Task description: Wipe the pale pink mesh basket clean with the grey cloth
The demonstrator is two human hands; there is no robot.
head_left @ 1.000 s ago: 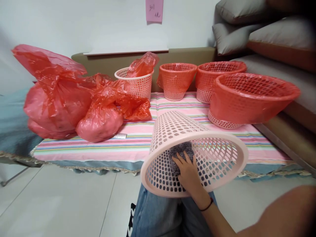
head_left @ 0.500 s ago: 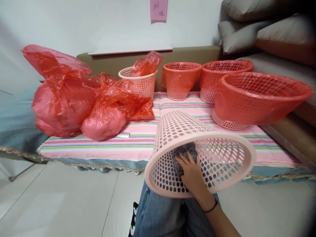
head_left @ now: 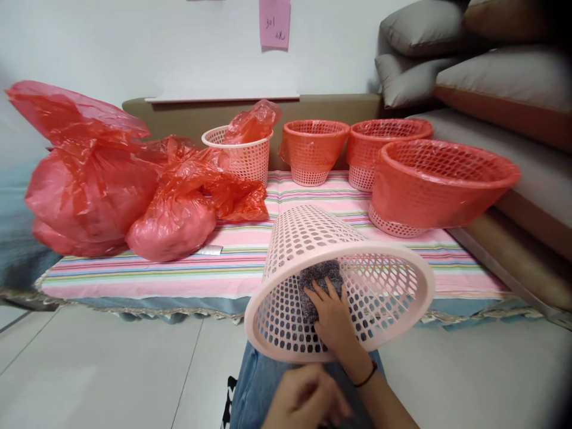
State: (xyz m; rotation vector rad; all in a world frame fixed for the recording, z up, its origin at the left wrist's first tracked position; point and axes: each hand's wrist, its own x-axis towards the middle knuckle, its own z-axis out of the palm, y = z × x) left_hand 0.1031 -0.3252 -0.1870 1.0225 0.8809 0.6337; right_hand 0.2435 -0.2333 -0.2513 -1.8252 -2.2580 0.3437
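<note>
A pink perforated basket (head_left: 308, 238) lies on its side, its mouth facing me, partly over my legs at the bed's edge. Inside it, my right hand (head_left: 333, 313) holds a dark grey cloth (head_left: 319, 277) against the basket's inner wall, fingers spread over the cloth. Below the rim, my left hand (head_left: 308, 396) hangs over my lap, its fingers curled and blurred by motion; whether anything is in them cannot be made out.
Red plastic bags (head_left: 98, 196) stand at the left on the striped sheet (head_left: 241, 256). Another pink basket (head_left: 245, 161) holds red plastic. Several baskets (head_left: 442, 185) lined with red plastic are at the back right, beside stacked cushions (head_left: 504, 83).
My left hand has come into view at the bottom, below the basket's rim. The whole scene has shifted slightly left. My right hand is still on the cloth inside the basket.
</note>
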